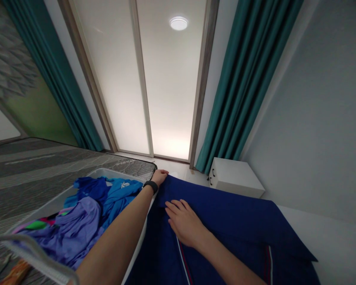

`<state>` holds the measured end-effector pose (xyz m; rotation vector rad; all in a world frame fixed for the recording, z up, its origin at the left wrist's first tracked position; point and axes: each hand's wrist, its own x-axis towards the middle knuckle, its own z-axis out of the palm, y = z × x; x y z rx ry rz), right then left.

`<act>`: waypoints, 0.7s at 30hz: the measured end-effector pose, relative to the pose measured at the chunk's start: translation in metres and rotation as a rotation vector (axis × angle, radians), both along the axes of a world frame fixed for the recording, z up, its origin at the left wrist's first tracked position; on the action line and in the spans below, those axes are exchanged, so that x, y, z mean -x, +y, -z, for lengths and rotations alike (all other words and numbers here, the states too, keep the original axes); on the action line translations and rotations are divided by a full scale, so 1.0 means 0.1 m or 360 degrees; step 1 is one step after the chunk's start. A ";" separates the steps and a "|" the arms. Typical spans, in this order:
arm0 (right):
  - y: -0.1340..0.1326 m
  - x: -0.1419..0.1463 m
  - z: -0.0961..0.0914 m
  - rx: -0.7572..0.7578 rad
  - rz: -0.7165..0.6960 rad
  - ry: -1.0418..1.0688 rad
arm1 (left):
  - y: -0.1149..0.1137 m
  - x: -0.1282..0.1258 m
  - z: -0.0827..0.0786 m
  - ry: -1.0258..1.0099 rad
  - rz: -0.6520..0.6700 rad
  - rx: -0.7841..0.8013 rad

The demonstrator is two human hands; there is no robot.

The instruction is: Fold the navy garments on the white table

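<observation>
A navy blue garment point(225, 213) with thin red and white stripes lies spread before me. My left hand point(160, 176), with a dark band on the wrist, pinches its far left corner. Flat on the fabric, fingers stretched out, rests my right hand point(185, 223). Left of the garment stands a white basket point(47, 206) heaped with clothes. In it I see a lavender garment point(80, 225) and a bright blue garment point(118, 198). My left forearm crosses over the basket's right side. What supports the navy garment is hidden under it.
The basket sits on a grey patterned bed point(29, 166). A small white cabinet point(234, 176) stands by the right wall. Frosted sliding doors point(169, 99) are ahead, between a right teal curtain point(246, 79) and a left one point(47, 67).
</observation>
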<state>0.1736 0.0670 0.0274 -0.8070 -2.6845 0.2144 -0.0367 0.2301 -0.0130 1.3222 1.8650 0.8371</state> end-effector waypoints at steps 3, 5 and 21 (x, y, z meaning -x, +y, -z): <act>-0.04 -0.02 0.09 0.0064 0.0006 -0.0056 | -0.01 0.01 0.01 0.0059 0.0001 -0.0028; -0.07 -0.02 0.14 0.0082 0.0053 -0.0060 | -0.01 0.01 0.01 0.0100 -0.0002 -0.0052; -0.09 -0.08 0.25 0.0058 0.0189 0.0016 | -0.21 -0.07 -0.12 0.0272 -0.0027 -0.0173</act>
